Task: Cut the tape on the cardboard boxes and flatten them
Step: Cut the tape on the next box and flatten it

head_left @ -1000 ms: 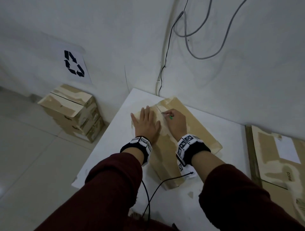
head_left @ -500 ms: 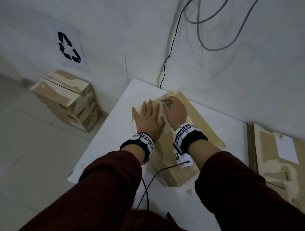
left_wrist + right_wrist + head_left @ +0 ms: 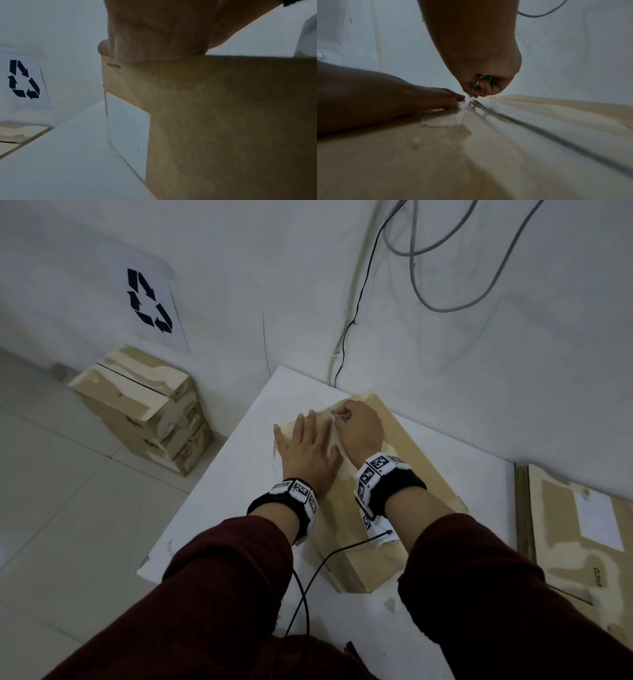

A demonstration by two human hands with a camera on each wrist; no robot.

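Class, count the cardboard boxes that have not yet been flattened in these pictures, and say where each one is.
2 that I can tell: the box on the table under both hands, and the box on the floor below the recycling sign. That one tops a stack; others beneath may be hidden.

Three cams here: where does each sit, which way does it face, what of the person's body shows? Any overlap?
Head: high, facing forward and down at the box on the table; both sleeves, left hand, right hand.
Left wrist: under the left palm, facing the box side and the recycling sign.
Right wrist: low, facing along the taped seam; both hands, green cutter.
Shared: sign in head and left wrist.
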